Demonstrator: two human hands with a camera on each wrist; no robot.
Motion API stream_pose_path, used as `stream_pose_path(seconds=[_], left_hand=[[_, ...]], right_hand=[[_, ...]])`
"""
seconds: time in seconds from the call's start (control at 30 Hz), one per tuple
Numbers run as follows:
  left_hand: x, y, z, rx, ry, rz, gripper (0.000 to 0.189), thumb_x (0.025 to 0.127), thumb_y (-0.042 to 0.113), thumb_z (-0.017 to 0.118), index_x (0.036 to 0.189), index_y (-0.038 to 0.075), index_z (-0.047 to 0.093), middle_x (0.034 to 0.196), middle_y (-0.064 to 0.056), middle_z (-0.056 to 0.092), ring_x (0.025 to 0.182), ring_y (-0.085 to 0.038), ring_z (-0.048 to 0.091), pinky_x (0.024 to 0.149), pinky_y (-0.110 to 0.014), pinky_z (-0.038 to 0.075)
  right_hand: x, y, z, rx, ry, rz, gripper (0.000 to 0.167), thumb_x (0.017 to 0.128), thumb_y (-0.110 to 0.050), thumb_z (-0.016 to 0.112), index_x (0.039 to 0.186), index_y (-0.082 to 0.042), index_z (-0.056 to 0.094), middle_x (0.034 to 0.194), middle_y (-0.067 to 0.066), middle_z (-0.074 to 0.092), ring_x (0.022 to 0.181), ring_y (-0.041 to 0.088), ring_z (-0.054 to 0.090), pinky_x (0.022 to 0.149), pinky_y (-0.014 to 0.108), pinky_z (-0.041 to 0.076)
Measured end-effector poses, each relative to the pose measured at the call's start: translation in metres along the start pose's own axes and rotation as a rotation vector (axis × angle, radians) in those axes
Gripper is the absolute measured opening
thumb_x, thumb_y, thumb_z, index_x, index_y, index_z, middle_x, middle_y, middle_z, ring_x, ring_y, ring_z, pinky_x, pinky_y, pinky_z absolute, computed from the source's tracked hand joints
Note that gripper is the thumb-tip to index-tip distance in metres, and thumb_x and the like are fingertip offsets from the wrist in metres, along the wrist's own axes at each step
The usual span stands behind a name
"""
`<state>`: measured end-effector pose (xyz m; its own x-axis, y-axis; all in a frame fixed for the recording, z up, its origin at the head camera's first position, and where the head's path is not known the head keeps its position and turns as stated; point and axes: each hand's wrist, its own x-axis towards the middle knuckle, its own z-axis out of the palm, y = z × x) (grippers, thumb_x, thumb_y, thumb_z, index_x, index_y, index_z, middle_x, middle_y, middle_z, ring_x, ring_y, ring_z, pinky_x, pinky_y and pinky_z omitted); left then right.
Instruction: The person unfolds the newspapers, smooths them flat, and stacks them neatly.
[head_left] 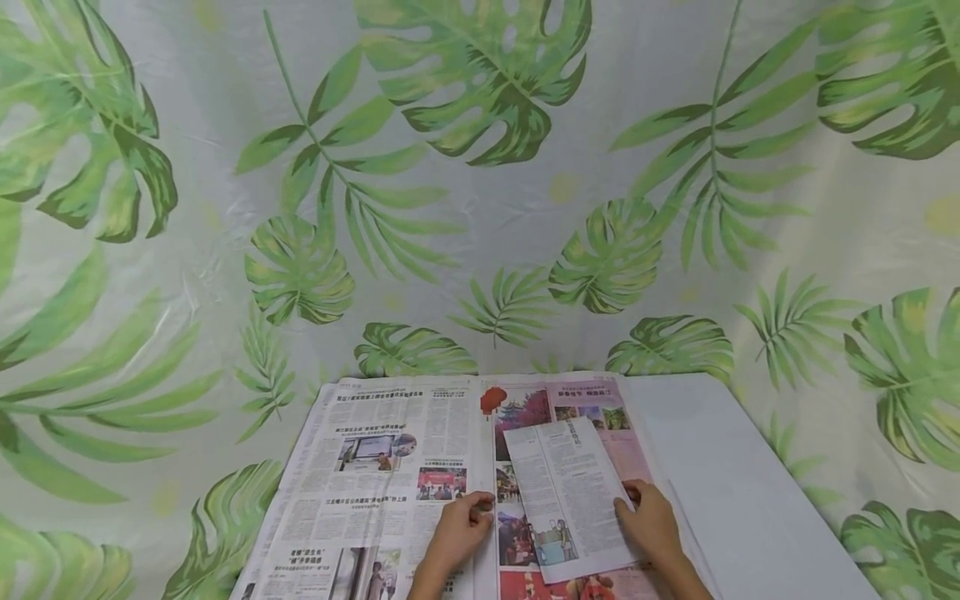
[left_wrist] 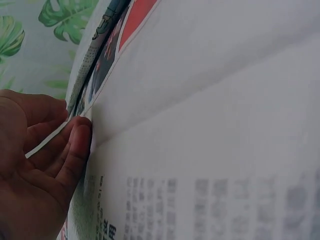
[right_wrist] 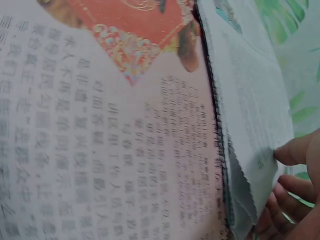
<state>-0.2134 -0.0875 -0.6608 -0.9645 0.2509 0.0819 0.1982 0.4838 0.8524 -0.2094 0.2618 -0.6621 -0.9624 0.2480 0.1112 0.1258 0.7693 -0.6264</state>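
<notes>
A narrow folded newspaper piece [head_left: 570, 492], with printed columns and a small cartoon, lies tilted over the colourful right page of a spread newspaper [head_left: 375, 483]. My right hand [head_left: 651, 521] pinches the piece's right edge. In the right wrist view, its thumb presses the face of the folded newspaper piece [right_wrist: 255, 120], whose layers gape at the near corner, and the other fingers are beneath. Beside the centre fold, my left hand [head_left: 459, 533] has its thumb and fingers bent together. The left wrist view shows a thin paper edge [left_wrist: 45, 142] between those fingers.
The spread newspaper covers much of a white table [head_left: 757, 483], whose bare surface shows at the right. Behind and around it hangs a pale curtain-like sheet [head_left: 525, 233] printed with green leaves. A red lantern picture [head_left: 492, 402] is printed near the newspaper's top.
</notes>
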Motion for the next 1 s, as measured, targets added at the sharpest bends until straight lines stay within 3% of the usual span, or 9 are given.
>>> stream_pose_path(seconds=[0.3,0.7,1.0], left_hand=[[-0.004,0.003,0.002,0.017,0.03,-0.043,0.028,0.091,0.009,0.072,0.119,0.008,0.073,0.103,-0.004,0.076,0.077,-0.001,0.062,0.068,-0.021,0.051],[-0.008,0.003,0.0,0.028,0.048,-0.053,0.031,0.09,0.01,0.075,0.121,0.007,0.072,0.104,-0.005,0.075,0.074,-0.001,0.06,0.065,-0.02,0.049],[-0.011,0.004,-0.004,-0.073,0.012,-0.148,0.039,0.089,0.013,0.075,0.128,0.008,0.068,0.114,-0.007,0.072,0.067,-0.007,0.065,0.056,-0.022,0.053]], right_hand=[[-0.008,-0.009,-0.005,0.074,-0.068,0.065,0.037,0.089,-0.02,0.07,0.12,0.0,0.071,0.09,0.002,0.07,0.078,0.013,0.06,0.069,0.03,0.046],[-0.016,-0.022,0.005,0.095,-0.082,0.03,0.033,0.09,-0.018,0.071,0.119,-0.004,0.073,0.089,-0.002,0.073,0.077,0.008,0.065,0.068,0.028,0.048],[-0.021,-0.028,0.015,0.138,-0.086,0.003,0.033,0.089,-0.015,0.072,0.12,-0.001,0.072,0.09,0.0,0.07,0.076,0.007,0.06,0.067,0.022,0.048]])
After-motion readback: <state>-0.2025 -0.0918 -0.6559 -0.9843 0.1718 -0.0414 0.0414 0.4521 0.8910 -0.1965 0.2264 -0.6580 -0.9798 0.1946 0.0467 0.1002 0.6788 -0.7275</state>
